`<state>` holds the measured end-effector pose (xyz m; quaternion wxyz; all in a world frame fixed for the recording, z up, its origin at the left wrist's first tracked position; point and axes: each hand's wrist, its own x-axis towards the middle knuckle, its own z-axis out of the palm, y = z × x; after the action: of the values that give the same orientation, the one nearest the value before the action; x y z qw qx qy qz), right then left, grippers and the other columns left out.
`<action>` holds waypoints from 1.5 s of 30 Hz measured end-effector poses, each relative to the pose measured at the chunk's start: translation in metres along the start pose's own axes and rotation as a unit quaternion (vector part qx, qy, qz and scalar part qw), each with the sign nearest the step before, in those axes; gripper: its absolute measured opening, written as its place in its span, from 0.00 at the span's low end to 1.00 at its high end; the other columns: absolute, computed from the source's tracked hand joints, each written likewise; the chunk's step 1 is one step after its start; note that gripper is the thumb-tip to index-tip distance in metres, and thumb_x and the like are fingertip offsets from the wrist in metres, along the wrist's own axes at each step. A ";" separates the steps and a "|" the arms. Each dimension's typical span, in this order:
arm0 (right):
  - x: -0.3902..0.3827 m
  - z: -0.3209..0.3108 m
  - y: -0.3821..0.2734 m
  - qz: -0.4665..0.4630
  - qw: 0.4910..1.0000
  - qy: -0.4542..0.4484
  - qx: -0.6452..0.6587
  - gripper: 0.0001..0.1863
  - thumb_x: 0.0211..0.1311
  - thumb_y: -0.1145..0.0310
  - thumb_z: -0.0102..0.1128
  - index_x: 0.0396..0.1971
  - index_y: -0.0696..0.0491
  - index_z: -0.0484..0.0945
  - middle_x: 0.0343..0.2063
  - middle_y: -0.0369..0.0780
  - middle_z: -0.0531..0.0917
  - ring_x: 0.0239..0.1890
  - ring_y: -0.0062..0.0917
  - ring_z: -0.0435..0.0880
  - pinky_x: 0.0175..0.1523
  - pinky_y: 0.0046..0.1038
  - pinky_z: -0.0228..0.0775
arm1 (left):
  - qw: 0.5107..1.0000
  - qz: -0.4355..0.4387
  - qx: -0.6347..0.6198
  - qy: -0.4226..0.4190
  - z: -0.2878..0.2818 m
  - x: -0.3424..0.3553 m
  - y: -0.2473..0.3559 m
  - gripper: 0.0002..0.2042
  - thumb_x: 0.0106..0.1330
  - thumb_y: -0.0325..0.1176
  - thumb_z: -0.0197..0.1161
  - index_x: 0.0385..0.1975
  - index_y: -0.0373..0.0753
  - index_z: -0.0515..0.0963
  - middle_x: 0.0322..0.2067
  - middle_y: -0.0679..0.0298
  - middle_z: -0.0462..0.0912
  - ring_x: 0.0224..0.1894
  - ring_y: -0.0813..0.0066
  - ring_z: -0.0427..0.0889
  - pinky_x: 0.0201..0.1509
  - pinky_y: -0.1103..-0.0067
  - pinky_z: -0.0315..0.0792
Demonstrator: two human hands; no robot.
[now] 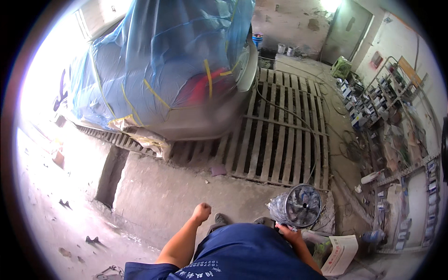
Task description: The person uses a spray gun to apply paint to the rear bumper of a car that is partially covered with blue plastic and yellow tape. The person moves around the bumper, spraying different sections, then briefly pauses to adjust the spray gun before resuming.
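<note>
My left hand [202, 213] is closed in a loose fist in front of my body, above the concrete, with nothing visible in it. Down at my right side, my right hand [290, 232] grips what looks like a spray gun [302, 206]. Its round cup faces up, smeared grey with a dark rim and a dark spot at the centre; the cup hides most of the gun's body and trigger. Ahead stands a car [205, 122] under blue film [154, 51] held with yellow tape. The bumper is bare grey, and a red lamp shows through the film.
A slatted floor grate [280, 130] lies beside the car, crossed by a thin hose [298, 117]. Along the right wall run a metal rack [396, 98] and many cans. A cardboard box [340, 255] stands near my right arm. A trench [111, 175] cuts the floor at left.
</note>
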<state>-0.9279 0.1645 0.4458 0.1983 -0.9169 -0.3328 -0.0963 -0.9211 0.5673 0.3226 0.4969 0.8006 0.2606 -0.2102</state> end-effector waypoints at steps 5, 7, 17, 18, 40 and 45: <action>-0.008 0.019 0.016 0.034 0.996 -0.050 0.071 0.08 0.50 0.68 0.61 0.32 0.49 0.81 0.31 0.35 0.83 0.37 0.26 0.81 0.46 0.28 0.69 | 0.958 -0.019 -0.270 -0.091 -0.016 0.000 0.082 0.19 0.64 0.38 0.52 0.51 0.34 0.67 0.44 0.55 0.77 0.38 0.64 0.80 0.38 0.72 0.73; 0.001 0.017 0.012 0.086 0.980 -0.080 0.162 0.09 0.51 0.66 0.61 0.34 0.50 0.81 0.33 0.35 0.83 0.38 0.27 0.80 0.48 0.28 0.68 | 0.937 0.008 -0.333 -0.104 -0.019 0.006 0.097 0.25 0.65 0.44 0.49 0.58 0.36 0.59 0.52 0.52 0.69 0.48 0.60 0.75 0.48 0.70 0.69; 0.004 0.011 0.015 0.254 0.917 -0.104 0.288 0.15 0.59 0.60 0.53 0.40 0.54 0.78 0.40 0.39 0.81 0.44 0.26 0.76 0.53 0.29 0.63 | 0.882 0.073 -0.408 -0.223 -0.015 -0.001 0.172 0.35 0.65 0.60 0.37 0.66 0.45 0.43 0.67 0.56 0.45 0.68 0.59 0.45 0.68 0.62 0.39; 0.005 0.011 0.016 0.238 0.926 -0.101 0.276 0.15 0.59 0.60 0.53 0.40 0.54 0.78 0.40 0.39 0.81 0.44 0.26 0.76 0.53 0.29 0.63 | 0.883 0.075 -0.408 -0.222 -0.015 0.001 0.173 0.35 0.65 0.60 0.37 0.66 0.45 0.43 0.67 0.56 0.45 0.68 0.59 0.45 0.68 0.62 0.39; 0.038 -0.016 0.007 0.177 0.958 -0.067 0.216 0.10 0.60 0.63 0.52 0.34 0.52 0.78 0.30 0.37 0.81 0.38 0.28 0.77 0.48 0.29 0.64 | 0.878 0.079 -0.401 -0.250 -0.008 0.010 0.194 0.32 0.67 0.56 0.38 0.64 0.39 0.52 0.61 0.57 0.61 0.62 0.64 0.60 0.63 0.67 0.52; 0.043 -0.021 0.012 0.177 0.952 0.009 0.250 0.06 0.57 0.71 0.55 0.32 0.55 0.78 0.29 0.37 0.81 0.34 0.26 0.79 0.43 0.26 0.68 | 0.892 0.112 -0.370 -0.237 0.001 -0.008 0.210 0.30 0.68 0.53 0.39 0.62 0.36 0.55 0.59 0.57 0.63 0.61 0.65 0.62 0.62 0.69 0.55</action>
<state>-0.8884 0.1718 0.4745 0.4376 -0.8814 -0.1767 0.0186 -0.7961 0.4873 0.4711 0.8241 0.5097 0.1027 -0.2249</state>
